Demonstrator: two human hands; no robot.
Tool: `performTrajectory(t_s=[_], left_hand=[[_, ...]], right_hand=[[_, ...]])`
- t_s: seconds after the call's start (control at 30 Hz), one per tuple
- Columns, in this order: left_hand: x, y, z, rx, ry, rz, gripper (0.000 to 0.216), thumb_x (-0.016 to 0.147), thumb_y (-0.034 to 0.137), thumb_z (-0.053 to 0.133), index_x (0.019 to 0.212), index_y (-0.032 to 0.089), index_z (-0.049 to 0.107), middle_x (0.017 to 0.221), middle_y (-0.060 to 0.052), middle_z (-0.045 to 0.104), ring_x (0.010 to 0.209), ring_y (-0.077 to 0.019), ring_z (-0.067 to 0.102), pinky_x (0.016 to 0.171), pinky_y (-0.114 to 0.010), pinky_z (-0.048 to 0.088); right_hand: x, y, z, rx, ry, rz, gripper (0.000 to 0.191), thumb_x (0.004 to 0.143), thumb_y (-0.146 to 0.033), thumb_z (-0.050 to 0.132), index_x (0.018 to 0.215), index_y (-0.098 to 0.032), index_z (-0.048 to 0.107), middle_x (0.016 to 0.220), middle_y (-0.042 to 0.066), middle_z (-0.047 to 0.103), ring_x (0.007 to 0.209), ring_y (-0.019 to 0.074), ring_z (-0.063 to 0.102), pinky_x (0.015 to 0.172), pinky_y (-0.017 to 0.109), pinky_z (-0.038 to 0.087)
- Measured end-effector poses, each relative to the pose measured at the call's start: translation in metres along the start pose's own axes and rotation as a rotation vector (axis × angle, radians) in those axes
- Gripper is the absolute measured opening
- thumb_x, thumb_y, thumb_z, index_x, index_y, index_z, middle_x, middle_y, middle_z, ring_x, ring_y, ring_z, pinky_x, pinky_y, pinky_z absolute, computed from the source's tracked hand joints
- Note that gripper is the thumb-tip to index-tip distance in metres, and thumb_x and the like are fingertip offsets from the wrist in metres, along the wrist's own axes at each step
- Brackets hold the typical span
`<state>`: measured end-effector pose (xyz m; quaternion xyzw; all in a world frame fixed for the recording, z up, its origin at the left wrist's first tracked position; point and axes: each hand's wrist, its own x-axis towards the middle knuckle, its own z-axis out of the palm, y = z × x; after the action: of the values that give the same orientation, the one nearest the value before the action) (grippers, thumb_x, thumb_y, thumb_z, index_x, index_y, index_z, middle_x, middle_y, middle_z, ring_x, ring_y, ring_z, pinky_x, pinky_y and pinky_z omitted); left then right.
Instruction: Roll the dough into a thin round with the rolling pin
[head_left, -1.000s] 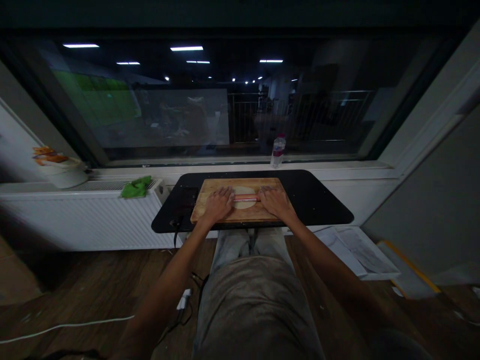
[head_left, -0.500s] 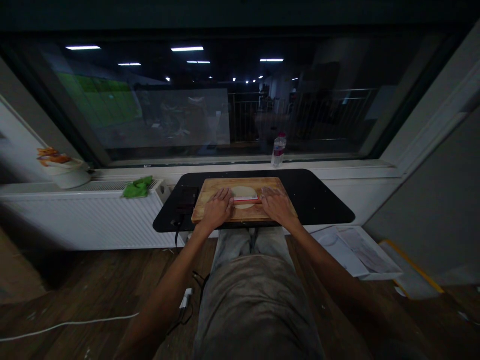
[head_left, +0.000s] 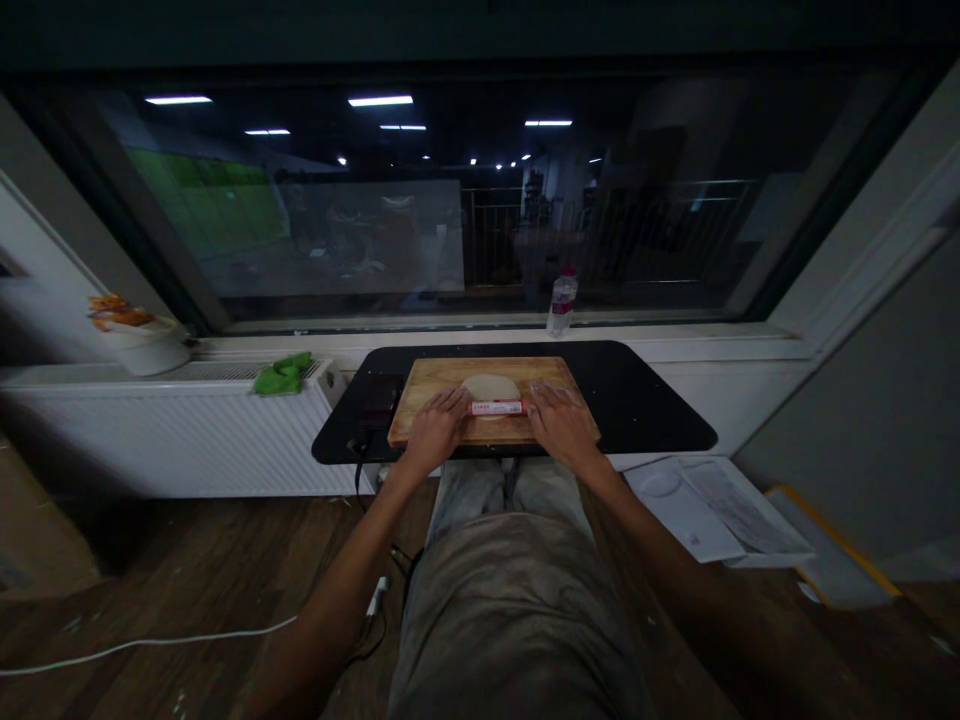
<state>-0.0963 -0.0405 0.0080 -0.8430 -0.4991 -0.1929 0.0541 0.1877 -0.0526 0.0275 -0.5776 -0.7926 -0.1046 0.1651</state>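
Observation:
A rolling pin [head_left: 496, 408] with a white and red label around its middle lies across a pale, rounded sheet of dough [head_left: 490, 386]. Both rest on a wooden cutting board [head_left: 435, 374]. My left hand [head_left: 439, 425] presses over the pin's left end, fingers pointing forward and closed down on it. Over the right end, my right hand [head_left: 558, 420] does the same, with whitish dust on its fingers. The pin's ends are hidden under my hands. Most of the visible dough shows beyond the pin, on the window side.
The board sits on a black tabletop [head_left: 645, 405], beside a dark box-like device [head_left: 381, 398] with a cable. A bottle [head_left: 562, 303] stands on the sill. On the radiator lie a green cloth [head_left: 283, 374] and a white pot [head_left: 154, 346]. An open white box [head_left: 712, 510] is at lower right.
Both hands have drawn the rolling pin slightly toward me, and it has turned so more of its label shows. The camera view has shifted a little.

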Motion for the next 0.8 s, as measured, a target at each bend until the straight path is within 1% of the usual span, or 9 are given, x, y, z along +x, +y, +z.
performTrajectory(t_s=[0.1, 0.2, 0.27, 0.33, 0.43, 0.57, 0.63, 0.7, 0.8], left_hand=[[0.0, -0.002, 0.002, -0.015, 0.003, 0.013, 0.064, 0.104, 0.012, 0.05, 0.166, 0.02, 0.058, 0.175, -0.01, 0.057, 0.167, -0.0269, 0.047, 0.143, -0.051, 0.034], [0.009, -0.008, 0.003, -0.042, -0.002, 0.006, 0.061, 0.106, 0.015, 0.05, 0.164, 0.024, 0.061, 0.173, -0.008, 0.059, 0.167, -0.0259, 0.048, 0.143, -0.053, 0.033], [0.019, -0.012, 0.005, -0.05, -0.015, -0.008, 0.056, 0.109, 0.019, 0.048, 0.163, 0.025, 0.063, 0.172, -0.007, 0.061, 0.167, -0.0256, 0.048, 0.144, -0.054, 0.031], [0.031, -0.017, 0.008, -0.034, -0.023, -0.035, 0.054, 0.112, 0.023, 0.044, 0.162, 0.023, 0.063, 0.172, -0.009, 0.06, 0.168, -0.0262, 0.046, 0.144, -0.053, 0.029], [0.049, -0.021, 0.015, 0.016, -0.018, -0.094, 0.054, 0.116, 0.028, 0.039, 0.165, 0.019, 0.059, 0.173, -0.011, 0.059, 0.17, -0.028, 0.042, 0.144, -0.052, 0.028], [0.072, -0.021, 0.021, 0.06, -0.016, -0.158, 0.054, 0.117, 0.036, 0.039, 0.166, 0.022, 0.057, 0.171, -0.014, 0.061, 0.169, -0.0341, 0.044, 0.139, -0.059, 0.034], [0.082, -0.021, 0.022, 0.076, -0.022, -0.206, 0.054, 0.118, 0.039, 0.038, 0.165, 0.022, 0.058, 0.166, -0.016, 0.065, 0.165, -0.0375, 0.048, 0.134, -0.062, 0.04], [0.091, -0.02, 0.021, 0.09, -0.043, -0.262, 0.054, 0.118, 0.04, 0.038, 0.163, 0.021, 0.06, 0.159, -0.018, 0.07, 0.159, -0.0395, 0.054, 0.129, -0.062, 0.045], [0.101, -0.022, 0.019, 0.101, -0.093, -0.298, 0.054, 0.118, 0.041, 0.039, 0.161, 0.019, 0.062, 0.156, -0.021, 0.071, 0.151, -0.0398, 0.062, 0.124, -0.06, 0.05]], right_hand=[[-0.002, 0.003, 0.002, 0.008, 0.013, -0.016, 0.063, 0.116, -0.032, 0.032, 0.166, -0.003, 0.059, 0.169, 0.022, 0.06, 0.16, 0.0326, 0.055, 0.136, 0.048, 0.035], [0.004, 0.008, 0.004, 0.004, 0.008, -0.025, 0.062, 0.117, -0.033, 0.032, 0.165, -0.006, 0.06, 0.168, 0.02, 0.061, 0.159, 0.0322, 0.057, 0.136, 0.049, 0.036], [0.013, 0.01, 0.005, -0.003, -0.017, -0.026, 0.063, 0.118, -0.033, 0.03, 0.165, -0.005, 0.061, 0.167, 0.02, 0.062, 0.159, 0.0309, 0.057, 0.137, 0.047, 0.035], [0.024, 0.013, 0.007, -0.012, -0.052, -0.023, 0.063, 0.119, -0.032, 0.027, 0.164, -0.004, 0.061, 0.168, 0.02, 0.062, 0.161, 0.0295, 0.054, 0.138, 0.044, 0.033], [0.046, 0.02, 0.013, -0.036, -0.091, -0.03, 0.062, 0.12, -0.031, 0.026, 0.162, -0.004, 0.063, 0.171, 0.02, 0.059, 0.166, 0.0293, 0.047, 0.139, 0.046, 0.031], [0.078, 0.03, 0.022, -0.071, -0.13, -0.062, 0.058, 0.119, -0.031, 0.031, 0.166, -0.011, 0.06, 0.172, 0.017, 0.057, 0.168, 0.0304, 0.044, 0.139, 0.053, 0.029], [0.094, 0.035, 0.026, -0.074, -0.157, -0.056, 0.058, 0.119, -0.031, 0.032, 0.168, -0.016, 0.059, 0.174, 0.015, 0.056, 0.167, 0.0295, 0.044, 0.14, 0.052, 0.027], [0.11, 0.037, 0.028, -0.058, -0.224, 0.002, 0.059, 0.12, -0.037, 0.033, 0.173, -0.02, 0.054, 0.179, 0.013, 0.051, 0.17, 0.0293, 0.04, 0.139, 0.051, 0.027], [0.129, 0.04, 0.028, -0.013, -0.285, 0.067, 0.063, 0.121, -0.046, 0.031, 0.177, -0.022, 0.046, 0.182, 0.012, 0.046, 0.171, 0.0322, 0.035, 0.137, 0.055, 0.029]])
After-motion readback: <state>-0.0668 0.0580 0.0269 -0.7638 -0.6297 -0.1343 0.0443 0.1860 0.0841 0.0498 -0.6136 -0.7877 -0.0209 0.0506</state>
